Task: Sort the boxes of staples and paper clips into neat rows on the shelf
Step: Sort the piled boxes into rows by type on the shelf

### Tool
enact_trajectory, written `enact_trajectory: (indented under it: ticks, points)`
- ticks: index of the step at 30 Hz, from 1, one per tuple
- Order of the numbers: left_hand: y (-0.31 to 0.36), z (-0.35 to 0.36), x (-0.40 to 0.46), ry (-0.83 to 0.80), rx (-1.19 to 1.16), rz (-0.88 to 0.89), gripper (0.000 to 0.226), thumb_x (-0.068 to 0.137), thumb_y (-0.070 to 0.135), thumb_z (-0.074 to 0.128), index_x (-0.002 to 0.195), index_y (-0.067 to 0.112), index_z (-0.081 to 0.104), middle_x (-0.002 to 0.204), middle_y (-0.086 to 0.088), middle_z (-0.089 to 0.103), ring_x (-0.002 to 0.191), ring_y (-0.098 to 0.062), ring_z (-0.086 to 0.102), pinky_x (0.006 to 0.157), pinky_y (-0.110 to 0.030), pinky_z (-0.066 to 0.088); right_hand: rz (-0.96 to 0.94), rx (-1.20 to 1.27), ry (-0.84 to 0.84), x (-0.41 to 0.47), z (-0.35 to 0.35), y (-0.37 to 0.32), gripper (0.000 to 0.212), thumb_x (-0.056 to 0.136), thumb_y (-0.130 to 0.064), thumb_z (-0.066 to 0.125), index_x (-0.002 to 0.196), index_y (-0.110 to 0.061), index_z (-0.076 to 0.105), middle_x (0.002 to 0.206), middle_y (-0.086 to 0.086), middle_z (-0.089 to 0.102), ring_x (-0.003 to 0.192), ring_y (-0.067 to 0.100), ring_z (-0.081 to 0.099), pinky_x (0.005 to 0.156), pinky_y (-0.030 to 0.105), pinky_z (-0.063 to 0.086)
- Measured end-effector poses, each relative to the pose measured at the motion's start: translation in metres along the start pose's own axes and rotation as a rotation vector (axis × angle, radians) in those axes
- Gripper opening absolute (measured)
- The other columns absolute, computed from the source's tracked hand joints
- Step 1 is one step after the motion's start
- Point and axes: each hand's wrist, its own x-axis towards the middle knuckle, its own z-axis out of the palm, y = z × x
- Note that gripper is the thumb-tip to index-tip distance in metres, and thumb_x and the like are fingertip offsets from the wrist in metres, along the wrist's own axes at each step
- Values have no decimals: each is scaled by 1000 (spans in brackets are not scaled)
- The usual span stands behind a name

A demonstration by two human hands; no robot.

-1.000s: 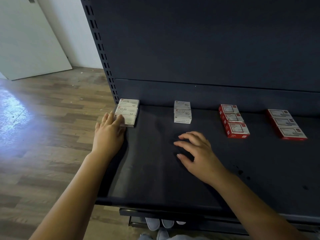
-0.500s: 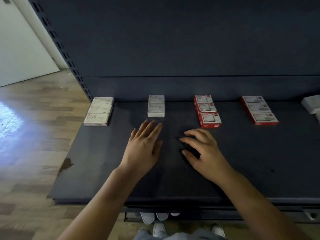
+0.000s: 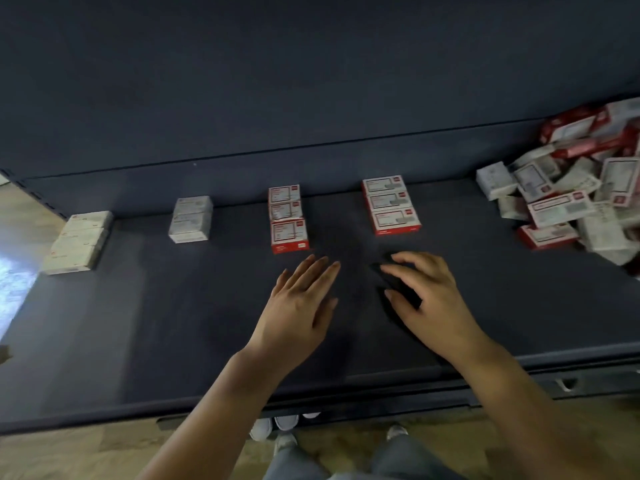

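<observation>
While four short rows of small cardboard boxes are lined up along the back of the dark grey metal shelf (image 3: 138, 323), two white rows (image 3: 78, 242) left and two red-and-white rows (image 3: 393, 206) right, nothing is held: the left hand (image 3: 299, 303) is spread flat, the right hand (image 3: 427, 296) loosely curled. A jumbled heap of boxes (image 3: 571, 199) is seen far right.

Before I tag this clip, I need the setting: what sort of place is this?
Probably a shop or stockroom: a dark metal shelf with a slotted upright, rows of small boxes, and an unsorted pile of boxes at the right.
</observation>
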Motion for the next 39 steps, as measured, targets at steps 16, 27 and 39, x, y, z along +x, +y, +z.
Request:
enact_trajectory:
  ticks: [16, 27, 39]
  points:
    - [107, 67, 65, -4, -80, 21, 50, 89, 26, 47, 136, 11, 45, 140, -7, 47, 135, -24, 35, 109, -48, 30, 84, -162, 319, -3, -124, 133, 26, 70, 2, 58, 94, 2, 69, 101, 21, 61, 99, 30, 52, 92, 26, 38]
    - [123, 65, 87, -61, -71, -31, 51, 95, 20, 51, 143, 18, 33, 149, -3, 32, 141, -16, 20, 115, -37, 18, 293, -354, -46, 30, -147, 160, 63, 75, 4, 57, 136, -7, 44, 144, 10, 39, 133, 33, 29, 106, 53, 26]
    - [122, 55, 77, -17, -83, -96, 49, 95, 22, 52, 141, 17, 37, 148, -1, 35, 138, -15, 26, 110, -25, 19, 207, -340, 59, 25, -136, 159, 52, 54, 12, 75, 103, -2, 66, 106, 23, 56, 96, 49, 48, 82, 52, 40]
